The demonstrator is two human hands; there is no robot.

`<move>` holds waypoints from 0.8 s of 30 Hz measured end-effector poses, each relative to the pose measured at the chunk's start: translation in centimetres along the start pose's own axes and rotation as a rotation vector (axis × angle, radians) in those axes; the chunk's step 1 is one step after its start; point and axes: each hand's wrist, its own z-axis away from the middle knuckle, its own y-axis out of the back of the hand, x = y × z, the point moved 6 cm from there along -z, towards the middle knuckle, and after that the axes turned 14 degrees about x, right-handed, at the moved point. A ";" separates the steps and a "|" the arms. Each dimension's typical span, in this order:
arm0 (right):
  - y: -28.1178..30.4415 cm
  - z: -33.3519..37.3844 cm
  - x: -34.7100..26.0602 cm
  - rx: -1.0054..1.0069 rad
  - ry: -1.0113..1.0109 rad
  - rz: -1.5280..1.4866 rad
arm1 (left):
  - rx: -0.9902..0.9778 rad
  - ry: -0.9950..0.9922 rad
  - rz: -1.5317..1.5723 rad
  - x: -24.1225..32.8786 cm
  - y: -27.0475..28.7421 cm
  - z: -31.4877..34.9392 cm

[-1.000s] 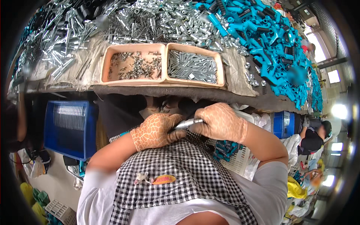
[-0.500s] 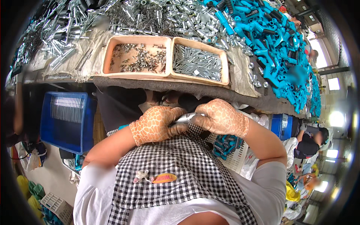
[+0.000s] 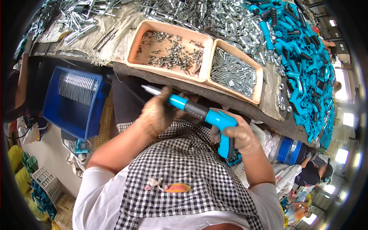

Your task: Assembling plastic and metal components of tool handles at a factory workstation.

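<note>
A teal, pistol-shaped hand tool (image 3: 196, 110) with a black sleeve and a pointed metal tip lies slantwise across my lap, its tip towards the left. My left hand (image 3: 155, 115), in a tan patterned glove and smeared by motion, is closed around its front part just behind the tip. At the other end, my right hand (image 3: 241, 134), gloved alike, grips the rear body by the angled handle, which hangs down beside the fingers. Beyond the tool, on the bench edge, stand a tray of small metal fittings (image 3: 168, 73) and a tray of metal pins (image 3: 258, 90).
Heaps of metal parts (image 3: 226, 23) and teal plastic bodies (image 3: 303, 73) cover the bench. A blue bin (image 3: 69, 119) with a row of metal rods stands at the left. White crates (image 3: 45, 180) sit on the floor lower left. Another person (image 3: 312, 170) is far right.
Before, both hands were together around a shiny metal piece. Now they are farther apart on the whole teal tool, and the view has turned, shifting the trays to the right.
</note>
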 end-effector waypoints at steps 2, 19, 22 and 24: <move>1.9 -2.1 4.0 0.246 -0.198 -0.142 | -0.072 0.107 -0.225 -3.1 1.5 -7.7; 6.6 -12.2 18.9 0.681 -0.452 -0.375 | -0.421 -0.282 -1.589 -7.5 2.8 -19.1; 4.6 -13.5 16.4 0.719 -0.358 -0.212 | -0.116 0.080 -1.011 -9.2 4.6 -21.1; 4.4 -16.2 13.0 0.721 0.208 0.684 | -0.025 0.178 -0.857 -9.7 5.8 -22.7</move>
